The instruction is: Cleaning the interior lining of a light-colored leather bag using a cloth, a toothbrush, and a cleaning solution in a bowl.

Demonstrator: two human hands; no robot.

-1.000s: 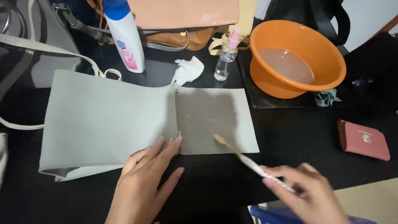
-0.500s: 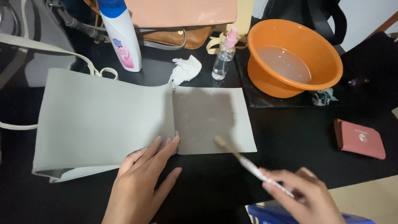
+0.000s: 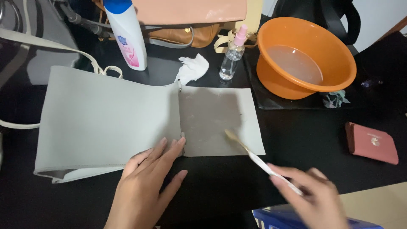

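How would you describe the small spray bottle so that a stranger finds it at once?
Start at the orange basin of water at the far right of the black table. Just to its left stands the spray bottle, with a crumpled white tissue further left. It is clear with a pink top, far smaller than the tall white bottle.

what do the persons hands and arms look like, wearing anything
Both are bare: the left hand and right hand show no gloves, rings or watch, and no sleeve reaches the visible wrists. The left hand's nails look short and unpainted. The right hand is motion-blurred, so its finer details cannot be told.
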